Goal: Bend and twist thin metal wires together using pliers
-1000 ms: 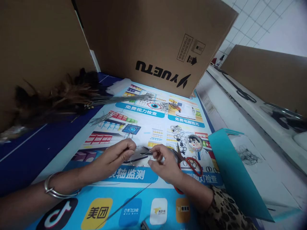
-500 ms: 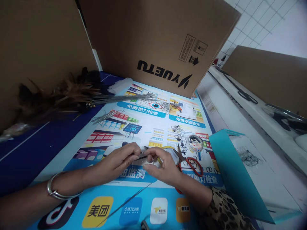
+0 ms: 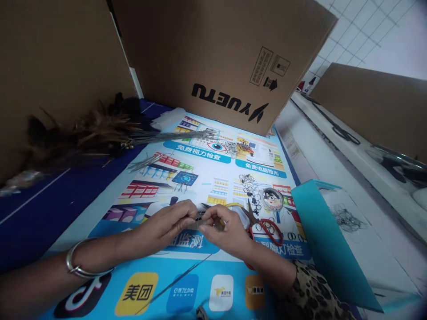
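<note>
Near the middle of the printed mat, my left hand (image 3: 176,220) pinches a small dark, thin piece (image 3: 199,216) between thumb and fingertips. My right hand (image 3: 227,229) is closed on the other end of it, thumb against the curled index finger. The fingertips hide most of the piece, so its kind does not show. Just right of my right hand lie red-handled scissors (image 3: 271,232), blades apart. A yellow-handled tool (image 3: 233,205) lies partly behind my right hand. Thin wires (image 3: 176,280) lie on the mat in front of my wrists.
A large cardboard box (image 3: 220,53) stands at the back. Brown feathers (image 3: 96,126) and a bundle of wires (image 3: 173,136) lie at the left. Small black rings and clips (image 3: 250,189) are near a round tin (image 3: 272,199). A teal box (image 3: 328,240) holding tangled wire (image 3: 347,218) sits right.
My right thumb and fingers have closed in on the small piece and sit nearer my left fingertips. The things on the mat have stayed in place.
</note>
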Motion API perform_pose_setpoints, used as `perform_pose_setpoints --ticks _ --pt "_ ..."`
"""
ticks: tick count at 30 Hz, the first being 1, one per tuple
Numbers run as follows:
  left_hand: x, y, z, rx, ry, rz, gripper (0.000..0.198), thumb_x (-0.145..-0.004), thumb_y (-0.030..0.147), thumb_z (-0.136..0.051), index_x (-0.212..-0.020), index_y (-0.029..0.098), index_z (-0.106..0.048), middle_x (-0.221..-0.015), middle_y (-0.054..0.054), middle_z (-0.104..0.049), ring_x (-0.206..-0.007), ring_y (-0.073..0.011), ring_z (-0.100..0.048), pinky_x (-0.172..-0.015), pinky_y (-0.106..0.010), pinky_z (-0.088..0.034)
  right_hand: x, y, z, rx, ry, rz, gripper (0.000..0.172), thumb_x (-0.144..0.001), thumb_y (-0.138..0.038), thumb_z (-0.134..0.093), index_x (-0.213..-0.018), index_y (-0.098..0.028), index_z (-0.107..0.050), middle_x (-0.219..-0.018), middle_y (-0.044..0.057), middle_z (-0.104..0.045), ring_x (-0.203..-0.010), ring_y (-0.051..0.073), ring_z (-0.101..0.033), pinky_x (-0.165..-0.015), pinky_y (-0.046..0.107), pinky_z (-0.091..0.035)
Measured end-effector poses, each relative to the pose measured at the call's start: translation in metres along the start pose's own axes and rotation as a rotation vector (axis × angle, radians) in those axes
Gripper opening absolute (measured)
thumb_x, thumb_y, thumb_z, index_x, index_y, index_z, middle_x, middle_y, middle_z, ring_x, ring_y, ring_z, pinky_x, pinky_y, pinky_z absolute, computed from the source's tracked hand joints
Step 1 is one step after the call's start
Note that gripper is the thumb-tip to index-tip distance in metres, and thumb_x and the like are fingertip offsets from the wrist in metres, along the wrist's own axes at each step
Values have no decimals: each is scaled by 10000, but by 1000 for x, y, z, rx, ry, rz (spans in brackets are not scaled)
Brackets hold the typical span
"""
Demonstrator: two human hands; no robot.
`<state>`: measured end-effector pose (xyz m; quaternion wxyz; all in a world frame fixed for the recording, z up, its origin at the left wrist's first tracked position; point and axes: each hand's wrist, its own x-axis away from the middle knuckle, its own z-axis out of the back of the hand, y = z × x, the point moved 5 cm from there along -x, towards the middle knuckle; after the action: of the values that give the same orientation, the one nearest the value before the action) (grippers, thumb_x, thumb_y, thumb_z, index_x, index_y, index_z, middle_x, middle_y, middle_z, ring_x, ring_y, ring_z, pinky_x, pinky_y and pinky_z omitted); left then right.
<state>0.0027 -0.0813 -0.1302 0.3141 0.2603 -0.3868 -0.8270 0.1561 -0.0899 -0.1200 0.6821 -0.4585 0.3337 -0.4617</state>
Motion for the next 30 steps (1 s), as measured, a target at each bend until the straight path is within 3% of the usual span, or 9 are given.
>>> perform_pose_setpoints --ticks 6,11,15,21,30 --pt "0 15 2 21 47 -100 120 -953 173 -324 -909 194 -433 -942 -47 -461 -892 -172 -446 -773 -288 -393 1 3 -2 89 -32 11 279 -693 -154 -566 -966 -196 -526 -769 -14 -564 -676 119 -539 -605 226 -430" --pt "-2 21 6 62 105 -56 143 -951 175 -336 -850 194 -435 -926 -36 -437 -902 -171 -439 -794 -293 -386 0 -5 -2 197 -59 34 327 -669 -249 -690 -956 -198 -543 -695 -44 -513 -634 108 -495 -597 220 -397" --pt "-4 18 4 159 127 30 178 -961 207 -333 -808 195 -423 -892 -23 -436 -859 -160 -447 -769 -280 -394 -1 -8 -4 266 -24 49 297 -670 -235 -682 -938 -199 -558 -681 -45 -475 -630 109 -469 -579 216 -386" --pt "-3 12 3 173 154 52 186 -963 218 -341 -797 196 -423 -854 -13 -434 -820 -150 -446 -739 -265 -394 2 0 -1 220 116 106 271 -706 -204 -624 -961 -204 -535 -816 1 -564 -751 141 -541 -692 257 -455" --pt "-3 7 9 69 201 52 194 -955 223 -357 -779 190 -431 -806 -7 -439 -763 -147 -434 -676 -260 -382 4 -4 6 164 114 189 166 -825 -265 -568 -972 -190 -588 -889 49 -601 -786 147 -571 -713 268 -476"
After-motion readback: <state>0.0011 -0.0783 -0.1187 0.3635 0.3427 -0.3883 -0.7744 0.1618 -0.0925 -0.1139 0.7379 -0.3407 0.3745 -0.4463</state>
